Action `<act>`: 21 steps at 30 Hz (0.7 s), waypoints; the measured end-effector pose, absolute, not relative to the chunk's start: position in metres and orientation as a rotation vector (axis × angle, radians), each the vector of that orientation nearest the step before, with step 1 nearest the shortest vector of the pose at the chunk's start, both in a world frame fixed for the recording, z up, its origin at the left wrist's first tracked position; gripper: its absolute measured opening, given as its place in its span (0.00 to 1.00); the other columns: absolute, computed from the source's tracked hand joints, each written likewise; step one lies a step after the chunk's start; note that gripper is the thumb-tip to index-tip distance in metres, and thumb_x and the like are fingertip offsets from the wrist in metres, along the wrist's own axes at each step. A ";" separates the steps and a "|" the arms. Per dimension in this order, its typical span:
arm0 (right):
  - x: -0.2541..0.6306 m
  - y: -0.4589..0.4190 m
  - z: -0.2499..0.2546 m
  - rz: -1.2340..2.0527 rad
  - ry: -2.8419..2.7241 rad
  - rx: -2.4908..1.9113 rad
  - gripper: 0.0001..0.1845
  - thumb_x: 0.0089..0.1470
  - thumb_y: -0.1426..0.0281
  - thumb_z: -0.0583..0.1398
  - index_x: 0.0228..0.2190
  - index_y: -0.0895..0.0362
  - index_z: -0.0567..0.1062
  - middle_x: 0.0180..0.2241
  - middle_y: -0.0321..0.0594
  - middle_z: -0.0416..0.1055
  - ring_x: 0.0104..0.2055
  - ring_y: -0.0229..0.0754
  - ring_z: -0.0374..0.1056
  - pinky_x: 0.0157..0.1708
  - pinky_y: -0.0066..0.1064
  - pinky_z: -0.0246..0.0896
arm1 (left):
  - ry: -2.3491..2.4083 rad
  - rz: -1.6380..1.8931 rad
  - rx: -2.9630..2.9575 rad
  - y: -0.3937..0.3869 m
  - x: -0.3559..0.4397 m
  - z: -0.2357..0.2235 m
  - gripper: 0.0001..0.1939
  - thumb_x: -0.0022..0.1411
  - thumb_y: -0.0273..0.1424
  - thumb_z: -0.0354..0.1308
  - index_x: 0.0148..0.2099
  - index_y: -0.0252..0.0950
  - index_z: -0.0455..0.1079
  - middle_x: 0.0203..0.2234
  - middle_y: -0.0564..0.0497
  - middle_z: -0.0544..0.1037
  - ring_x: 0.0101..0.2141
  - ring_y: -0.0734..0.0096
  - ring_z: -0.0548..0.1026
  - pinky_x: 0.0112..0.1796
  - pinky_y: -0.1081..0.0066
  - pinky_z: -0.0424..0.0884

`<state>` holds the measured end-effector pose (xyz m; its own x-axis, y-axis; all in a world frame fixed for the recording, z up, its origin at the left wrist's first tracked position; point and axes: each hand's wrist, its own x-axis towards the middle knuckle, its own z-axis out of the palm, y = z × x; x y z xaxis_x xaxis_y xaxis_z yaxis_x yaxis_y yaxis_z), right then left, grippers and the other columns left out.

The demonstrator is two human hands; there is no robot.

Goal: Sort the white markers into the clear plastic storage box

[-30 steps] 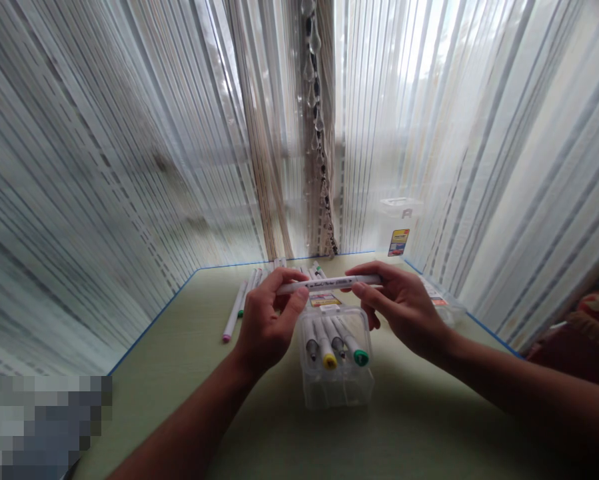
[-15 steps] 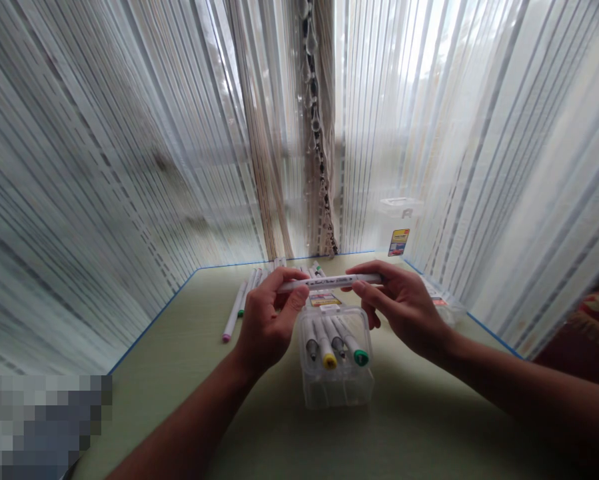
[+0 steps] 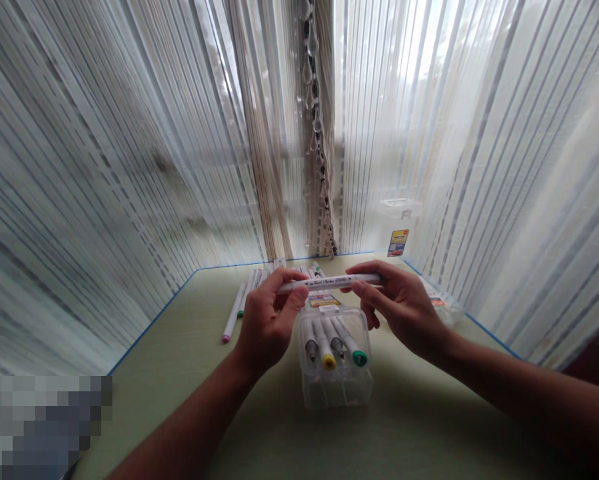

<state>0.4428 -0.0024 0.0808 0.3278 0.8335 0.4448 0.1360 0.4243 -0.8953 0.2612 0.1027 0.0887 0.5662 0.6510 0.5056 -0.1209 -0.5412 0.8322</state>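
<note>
A white marker pen [image 3: 329, 283] with dark print along its barrel is held level between my two hands. My left hand [image 3: 274, 313] pinches its left end between thumb and fingers. Its right end sits in the closed fingers of my right hand [image 3: 402, 300]. Just below stands a clear plastic box [image 3: 338, 393]. Several markers lie on top of it, among them a yellow-ended marker [image 3: 328, 361] and a green-ended marker [image 3: 359, 358]; others show grey tips. Behind my left hand lie more white markers, partly hidden, with a pink-ended marker [image 3: 227, 333] outermost.
A tall clear container [image 3: 398, 230] with a yellow label stands at the table's back right corner. Beside my right wrist lies a clear plastic piece [image 3: 452, 312]. String curtains [image 3: 129, 133] hang behind the green table [image 3: 179, 373], which has a blue edge.
</note>
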 end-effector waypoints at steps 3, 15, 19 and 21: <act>0.443 -0.002 0.080 0.595 -1.170 -1.049 0.15 0.56 0.63 0.66 0.40 0.60 0.74 0.20 0.31 0.70 0.15 0.32 0.63 0.12 0.25 0.56 | 0.448 1.064 1.886 0.103 0.261 0.088 0.12 0.65 0.38 0.58 0.43 0.34 0.70 0.23 0.55 0.71 0.23 0.76 0.68 0.23 0.77 0.61; 0.443 -0.001 0.081 0.585 -1.172 -1.010 0.13 0.60 0.63 0.63 0.42 0.59 0.73 0.30 0.39 0.76 0.15 0.31 0.64 0.11 0.25 0.59 | 0.416 1.082 1.706 0.102 0.263 0.087 0.14 0.67 0.40 0.54 0.47 0.35 0.69 0.23 0.54 0.69 0.20 0.77 0.61 0.20 0.76 0.54; 0.443 0.000 0.081 0.608 -1.160 -0.991 0.13 0.61 0.63 0.62 0.42 0.59 0.73 0.31 0.40 0.77 0.16 0.31 0.64 0.12 0.25 0.60 | 0.407 1.089 1.715 0.103 0.264 0.087 0.14 0.67 0.40 0.54 0.47 0.34 0.69 0.23 0.54 0.69 0.20 0.77 0.62 0.20 0.76 0.55; 0.443 0.000 0.080 0.618 -1.152 -0.981 0.13 0.61 0.62 0.61 0.41 0.59 0.73 0.31 0.40 0.77 0.16 0.32 0.65 0.12 0.25 0.60 | 0.410 1.089 1.725 0.103 0.264 0.086 0.14 0.68 0.40 0.53 0.46 0.34 0.69 0.23 0.55 0.69 0.20 0.78 0.61 0.20 0.76 0.55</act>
<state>0.4433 0.0000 0.0804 0.3197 0.8273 0.4619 0.0723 0.4648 -0.8824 0.2640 0.1034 0.0863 0.5346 0.6997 0.4739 -0.2139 -0.4305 0.8769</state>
